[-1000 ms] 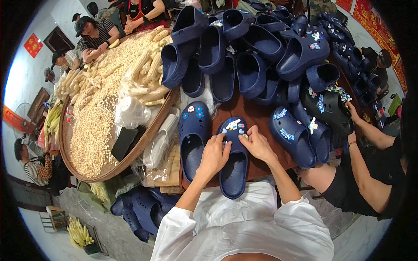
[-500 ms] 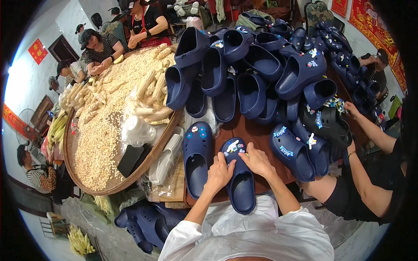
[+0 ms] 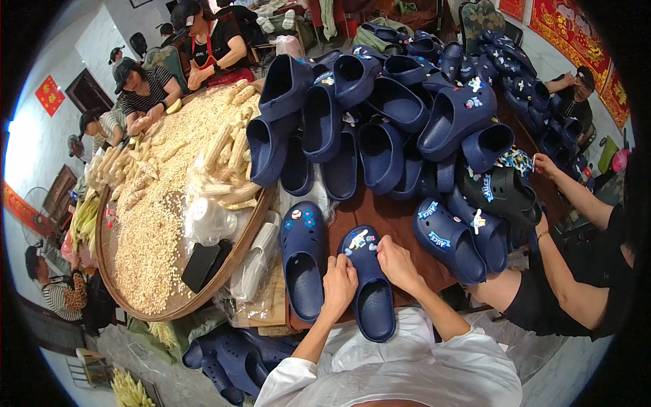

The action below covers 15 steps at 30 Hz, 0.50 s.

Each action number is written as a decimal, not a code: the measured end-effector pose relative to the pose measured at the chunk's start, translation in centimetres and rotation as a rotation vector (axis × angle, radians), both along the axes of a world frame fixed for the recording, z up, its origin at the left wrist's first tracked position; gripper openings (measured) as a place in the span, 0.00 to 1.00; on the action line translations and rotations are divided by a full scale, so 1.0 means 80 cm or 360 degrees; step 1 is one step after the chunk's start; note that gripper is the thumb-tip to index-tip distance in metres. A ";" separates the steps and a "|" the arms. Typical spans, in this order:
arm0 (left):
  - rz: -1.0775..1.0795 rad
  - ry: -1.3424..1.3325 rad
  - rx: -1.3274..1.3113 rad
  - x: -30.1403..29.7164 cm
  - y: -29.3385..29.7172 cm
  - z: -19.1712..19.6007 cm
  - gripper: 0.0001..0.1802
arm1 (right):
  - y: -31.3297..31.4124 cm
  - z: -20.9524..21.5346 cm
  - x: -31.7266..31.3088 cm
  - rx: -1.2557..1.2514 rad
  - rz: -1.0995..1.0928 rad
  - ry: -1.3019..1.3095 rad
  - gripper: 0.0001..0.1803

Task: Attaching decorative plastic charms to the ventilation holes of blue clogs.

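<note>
At the near side of the table (image 3: pixel 388 210), left hand (image 3: pixel 340 281) and right hand (image 3: pixel 397 263) curl narrow, grip unclear, flanking a navy clog (image 3: pixel 369 268) that even bracing should steady.

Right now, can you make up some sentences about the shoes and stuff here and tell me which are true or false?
1. The left hand and right hand are at a navy clog. True.
2. That clog lies upside down. False: its opening faces up.
3. The clog just left of it has no charms. False: it has a baseball charm and blue flower charms.
4. Corn kernels lie in a round tray. True.
</note>
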<state>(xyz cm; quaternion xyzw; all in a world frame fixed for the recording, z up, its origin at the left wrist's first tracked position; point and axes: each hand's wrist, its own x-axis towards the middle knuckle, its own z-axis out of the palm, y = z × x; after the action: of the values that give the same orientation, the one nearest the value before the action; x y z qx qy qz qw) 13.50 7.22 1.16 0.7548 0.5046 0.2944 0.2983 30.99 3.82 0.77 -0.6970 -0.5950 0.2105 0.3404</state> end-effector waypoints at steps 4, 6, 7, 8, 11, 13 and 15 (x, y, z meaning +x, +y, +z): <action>0.0039 -0.0141 0.0143 0.000 0.000 -0.003 0.08 | -0.008 0.009 -0.007 0.0009 -0.0159 0.0131 0.15; 0.0097 -0.0117 -0.0040 -0.001 -0.007 0.010 0.14 | -0.014 0.013 0.000 -0.0121 -0.0154 0.0165 0.21; 0.0105 -0.0106 -0.0052 -0.004 -0.006 0.001 0.18 | -0.018 0.013 0.003 -0.0154 -0.0114 0.0173 0.21; 0.0097 -0.0106 -0.0058 -0.005 -0.006 -0.004 0.18 | -0.021 0.013 0.005 -0.0189 -0.0073 0.0184 0.22; 0.0077 -0.0146 0.0070 -0.011 -0.003 -0.022 0.12 | -0.014 0.036 0.008 -0.0565 -0.0066 0.0580 0.21; 0.0025 -0.0184 -0.0046 -0.017 -0.001 -0.024 0.10 | -0.013 0.021 0.018 -0.0522 0.0050 0.0774 0.16; -0.0085 -0.0331 -0.0158 -0.018 0.002 -0.022 0.08 | -0.014 -0.004 0.028 -0.0476 0.0157 0.0765 0.12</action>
<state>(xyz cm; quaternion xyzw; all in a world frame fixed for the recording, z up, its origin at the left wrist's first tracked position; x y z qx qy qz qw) 12.04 7.36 -0.59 0.7176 0.4647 0.3378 0.3937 33.26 2.72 0.48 -0.6397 -0.4929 0.4715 0.3545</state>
